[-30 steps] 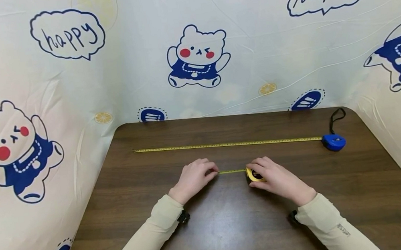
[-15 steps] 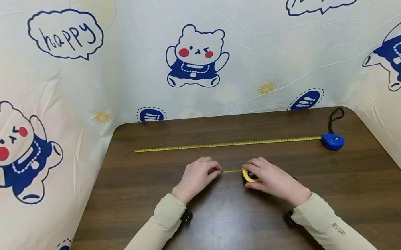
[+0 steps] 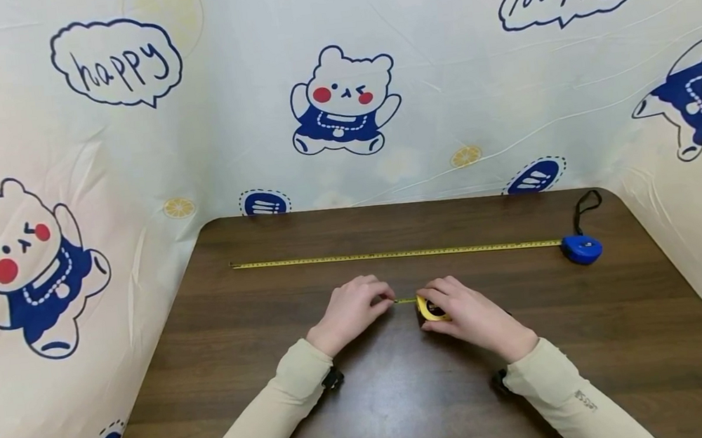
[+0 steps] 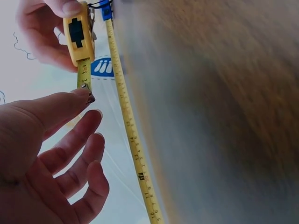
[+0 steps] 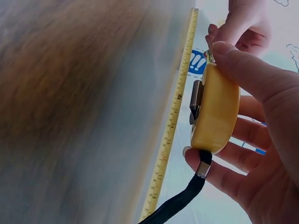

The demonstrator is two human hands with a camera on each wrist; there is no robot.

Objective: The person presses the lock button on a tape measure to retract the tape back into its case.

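A yellow tape measure (image 3: 431,307) with a black strap (image 5: 180,200) is gripped by my right hand (image 3: 476,314), thumb along its side in the right wrist view. A short length of its blade (image 4: 84,72) sticks out toward the left. My left hand (image 3: 351,311) pinches the metal end of that blade between thumb and index finger, its other fingers loosely bent. Only a small gap separates the two hands, just above the middle of the table. Farther back lies a blue tape measure (image 3: 582,249), its long yellow blade (image 3: 392,254) stretched out leftward on the table.
The brown wooden table (image 3: 268,410) has a black wrist strap (image 3: 587,203) from the blue tape measure near its back right corner. A pale curtain (image 3: 453,96) with printed bears and "happy" bubbles surrounds the table's back and sides.
My hands have come closer together, the left sliding right and the right moving left. The exposed blade between them has become shorter. The blue tape measure stays put.
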